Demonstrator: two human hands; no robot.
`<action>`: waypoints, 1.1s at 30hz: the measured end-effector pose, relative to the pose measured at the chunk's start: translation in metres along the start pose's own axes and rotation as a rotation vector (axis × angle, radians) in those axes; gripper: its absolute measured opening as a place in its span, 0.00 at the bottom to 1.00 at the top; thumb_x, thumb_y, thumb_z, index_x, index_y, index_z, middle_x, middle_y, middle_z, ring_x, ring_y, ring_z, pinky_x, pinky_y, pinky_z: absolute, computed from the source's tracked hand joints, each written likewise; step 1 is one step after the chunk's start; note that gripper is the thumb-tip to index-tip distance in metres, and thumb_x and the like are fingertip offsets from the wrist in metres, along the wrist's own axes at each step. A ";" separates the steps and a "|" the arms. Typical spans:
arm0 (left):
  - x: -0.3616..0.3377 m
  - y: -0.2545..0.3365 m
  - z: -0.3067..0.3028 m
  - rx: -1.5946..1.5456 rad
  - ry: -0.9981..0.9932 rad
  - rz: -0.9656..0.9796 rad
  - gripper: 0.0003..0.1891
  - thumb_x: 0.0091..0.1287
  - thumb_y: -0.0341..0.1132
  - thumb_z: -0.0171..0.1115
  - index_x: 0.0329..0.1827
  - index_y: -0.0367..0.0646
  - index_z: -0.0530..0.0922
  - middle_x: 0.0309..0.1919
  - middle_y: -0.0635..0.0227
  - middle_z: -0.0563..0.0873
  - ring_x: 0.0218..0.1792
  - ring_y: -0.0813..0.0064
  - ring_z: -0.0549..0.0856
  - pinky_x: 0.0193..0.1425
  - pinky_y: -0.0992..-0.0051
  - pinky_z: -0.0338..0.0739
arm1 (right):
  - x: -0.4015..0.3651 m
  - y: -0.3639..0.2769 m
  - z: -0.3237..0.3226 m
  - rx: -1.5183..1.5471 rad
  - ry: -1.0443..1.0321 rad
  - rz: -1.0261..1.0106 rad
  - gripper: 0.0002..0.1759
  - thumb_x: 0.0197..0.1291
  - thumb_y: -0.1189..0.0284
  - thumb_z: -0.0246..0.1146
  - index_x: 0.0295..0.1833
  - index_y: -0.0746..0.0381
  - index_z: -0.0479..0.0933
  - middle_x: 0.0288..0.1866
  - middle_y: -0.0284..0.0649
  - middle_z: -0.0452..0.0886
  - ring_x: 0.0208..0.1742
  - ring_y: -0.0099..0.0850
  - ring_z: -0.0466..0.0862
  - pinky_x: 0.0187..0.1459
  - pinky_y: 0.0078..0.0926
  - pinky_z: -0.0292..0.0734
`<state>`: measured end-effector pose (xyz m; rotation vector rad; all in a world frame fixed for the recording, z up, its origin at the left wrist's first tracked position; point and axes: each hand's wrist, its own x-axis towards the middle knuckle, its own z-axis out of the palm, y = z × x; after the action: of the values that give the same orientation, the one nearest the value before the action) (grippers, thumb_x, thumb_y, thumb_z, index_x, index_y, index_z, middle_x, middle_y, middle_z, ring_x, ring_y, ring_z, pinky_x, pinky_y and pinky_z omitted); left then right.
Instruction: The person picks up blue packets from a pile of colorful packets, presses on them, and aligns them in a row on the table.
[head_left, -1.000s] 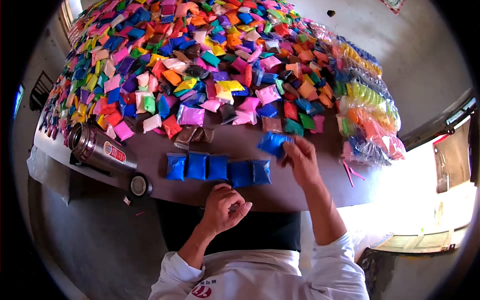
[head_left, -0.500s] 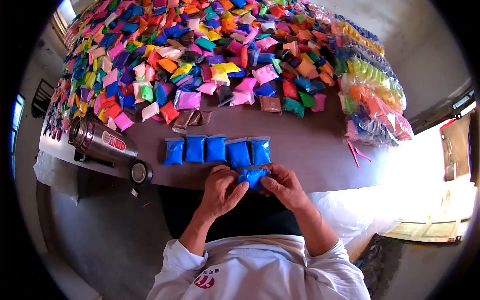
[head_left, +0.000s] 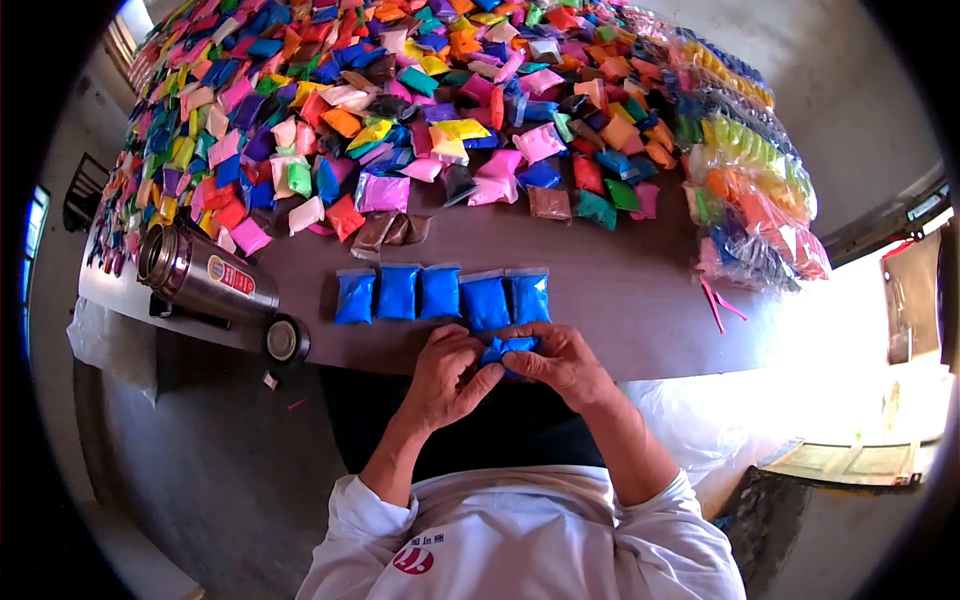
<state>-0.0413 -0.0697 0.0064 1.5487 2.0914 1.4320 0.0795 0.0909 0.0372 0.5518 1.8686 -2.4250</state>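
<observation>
Shirt [head_left: 500, 540]: cut off below; marked with red logo [head_left: 413, 560] and characters [head_left: 427, 539] too small to read.
Left grip [head_left: 445, 372]: closed on blue packet [head_left: 510, 348].
Right grip [head_left: 566, 368]: grasping same packet.
Packet: partly covered, at near edge of counter [head_left: 620, 290].
Row [head_left: 440, 293]: five more, just beyond.
Flask [head_left: 200, 268]: red-and-white label [head_left: 231, 276], unreadable.
Pile [head_left: 395, 131]: cut off above.

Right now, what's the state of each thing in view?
Held pouch: crumpled, held in left hand and right hand
Five blue pouches: filled, lying in a row
Flask: open
Cap: off, beside the flask
Packets: filled, heaped loose
Clear bags: full, stacked
</observation>
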 end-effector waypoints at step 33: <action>-0.003 -0.005 0.004 0.013 -0.066 -0.027 0.21 0.69 0.51 0.59 0.30 0.41 0.80 0.27 0.64 0.81 0.40 0.60 0.79 0.56 0.62 0.69 | -0.003 0.015 0.017 0.105 0.083 -0.187 0.13 0.66 0.69 0.65 0.51 0.66 0.80 0.41 0.30 0.82 0.41 0.18 0.77 0.44 0.16 0.74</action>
<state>-0.0410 -0.0697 -0.0003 1.5450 2.0799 1.3418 0.0810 0.0706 0.0280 0.5124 1.9130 -2.6707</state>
